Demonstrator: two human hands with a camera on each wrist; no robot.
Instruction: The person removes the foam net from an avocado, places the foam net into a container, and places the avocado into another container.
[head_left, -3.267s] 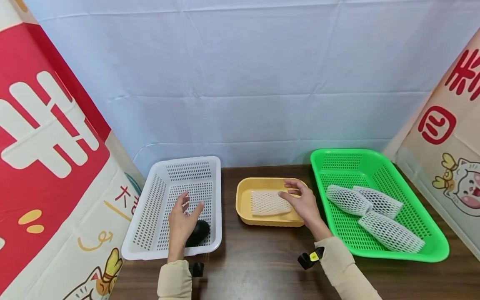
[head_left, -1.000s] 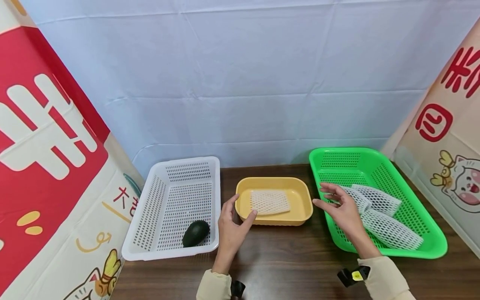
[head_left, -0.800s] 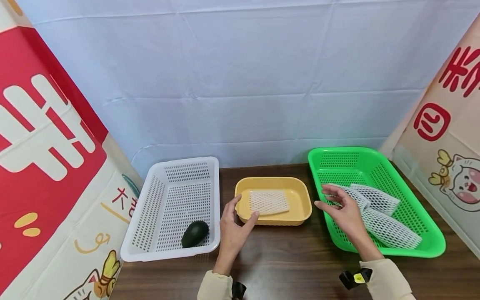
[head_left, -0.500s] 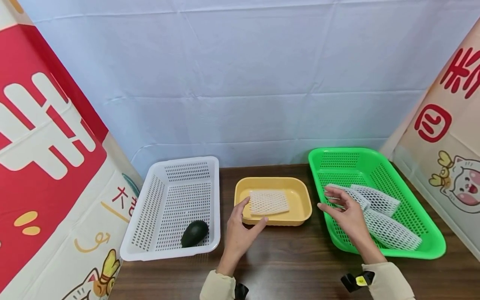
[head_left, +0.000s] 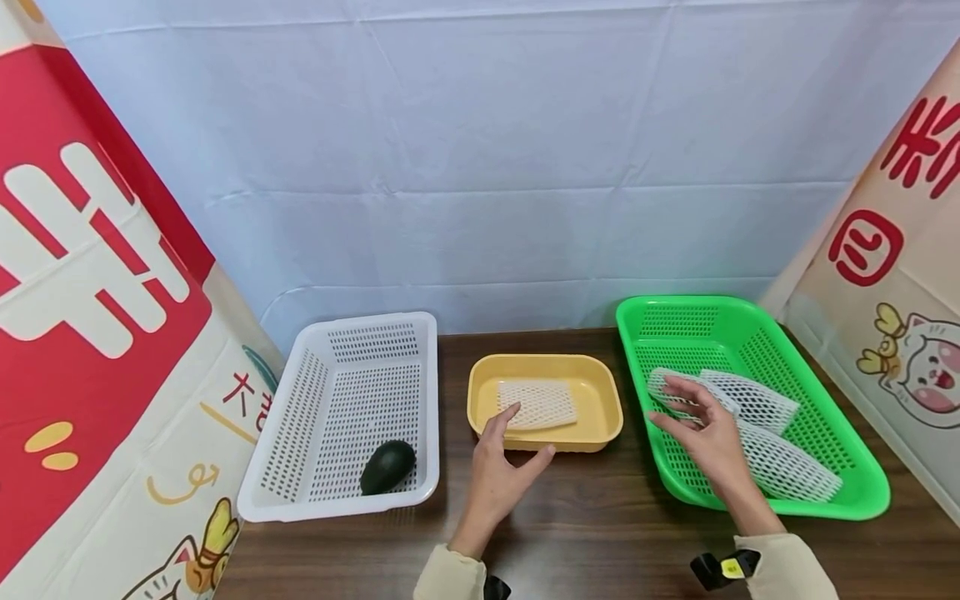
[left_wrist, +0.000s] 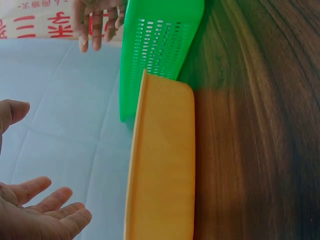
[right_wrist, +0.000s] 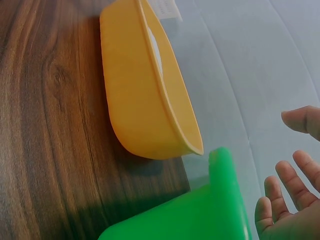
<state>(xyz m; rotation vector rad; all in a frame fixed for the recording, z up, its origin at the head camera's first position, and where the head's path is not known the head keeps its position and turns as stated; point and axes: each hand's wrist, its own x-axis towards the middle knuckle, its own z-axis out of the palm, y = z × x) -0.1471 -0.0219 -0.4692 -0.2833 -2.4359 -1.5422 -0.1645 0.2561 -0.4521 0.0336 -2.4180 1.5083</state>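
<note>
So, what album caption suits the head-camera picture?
Left hand near a yellow tray, right hand over a green basket, a dark oval fruit lying in a white basket.

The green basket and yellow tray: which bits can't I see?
Head: part of a white net in the green basket, behind the right grip.
Left wrist: inside of the yellow tray, behind its wall.
Right wrist: most of the tray's net, behind the tray's wall; much of the basket, cut by the bottom edge.

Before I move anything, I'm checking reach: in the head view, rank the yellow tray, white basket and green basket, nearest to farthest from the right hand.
1. Green basket: right side; the right hand appears over its left part.
2. Yellow tray: middle.
3. White basket: left side.
</note>
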